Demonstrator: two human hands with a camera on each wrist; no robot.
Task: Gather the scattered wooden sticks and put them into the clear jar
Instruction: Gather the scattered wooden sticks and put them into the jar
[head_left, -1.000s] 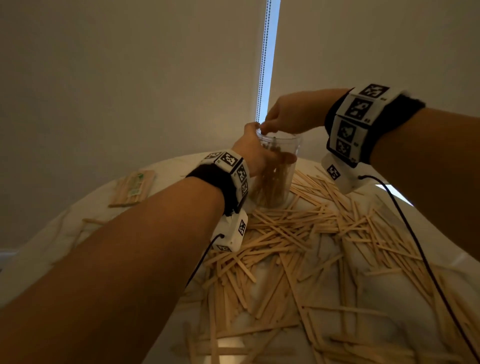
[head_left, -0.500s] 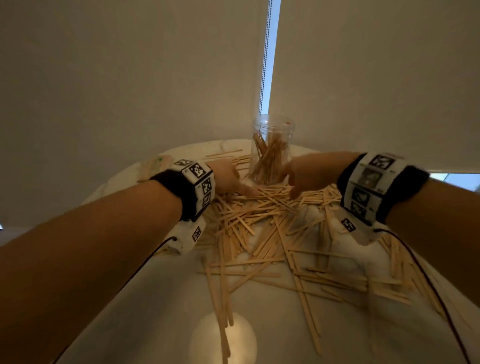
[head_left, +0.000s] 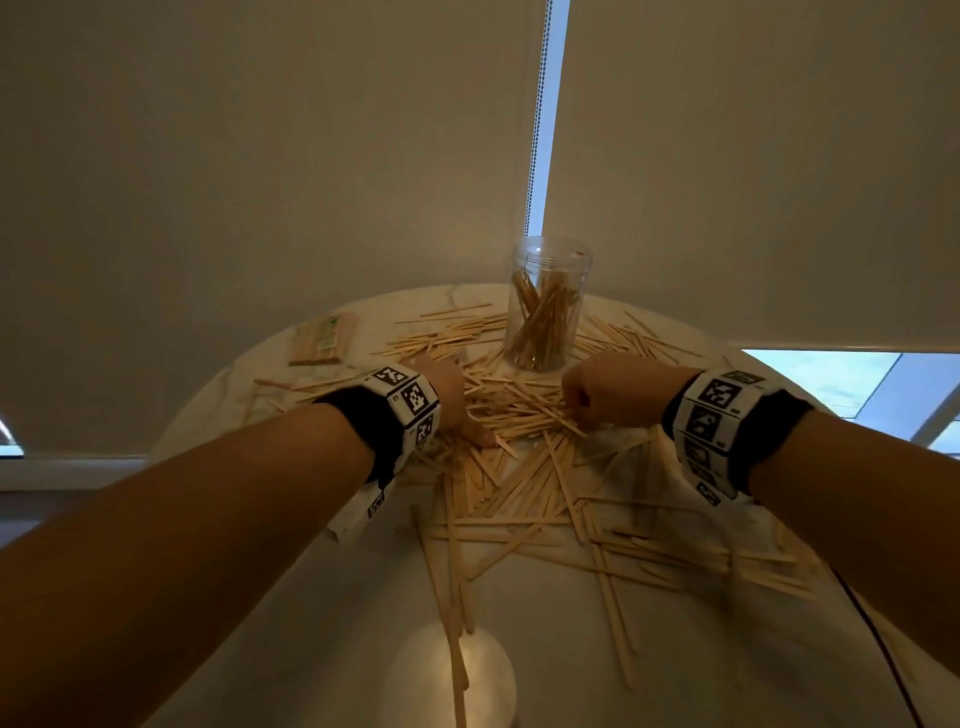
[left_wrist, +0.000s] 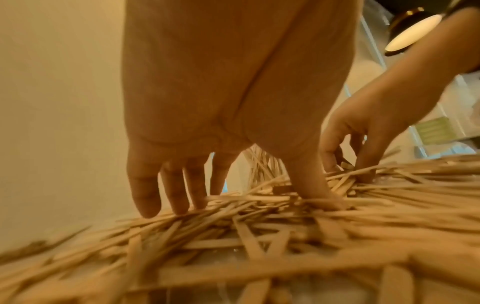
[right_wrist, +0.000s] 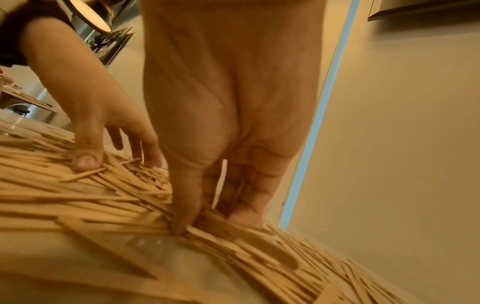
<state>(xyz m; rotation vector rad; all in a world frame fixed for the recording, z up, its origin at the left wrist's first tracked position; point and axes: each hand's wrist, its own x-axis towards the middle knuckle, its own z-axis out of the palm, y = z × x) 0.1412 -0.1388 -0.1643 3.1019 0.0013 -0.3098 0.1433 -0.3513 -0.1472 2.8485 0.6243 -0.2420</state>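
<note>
Head view: clear jar (head_left: 545, 306) upright at table's (head_left: 332, 597) far edge, partly filled. Wooden sticks (head_left: 524, 467) lie scattered before it. Left hand (head_left: 451, 402) spread, straight fingertips pressing pile. Right hand (head_left: 605, 392) curled, thumb and fingers pinching sticks. 2 hands apart.

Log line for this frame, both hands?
left hand: fingers on wooden sticks | right hand: pinching sticks | clear jar: upright, partly filled

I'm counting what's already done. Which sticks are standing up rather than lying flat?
Only the bundle inside the clear jar stands up, leaning against its wall. The scattered sticks all lie flat on the table.
</note>
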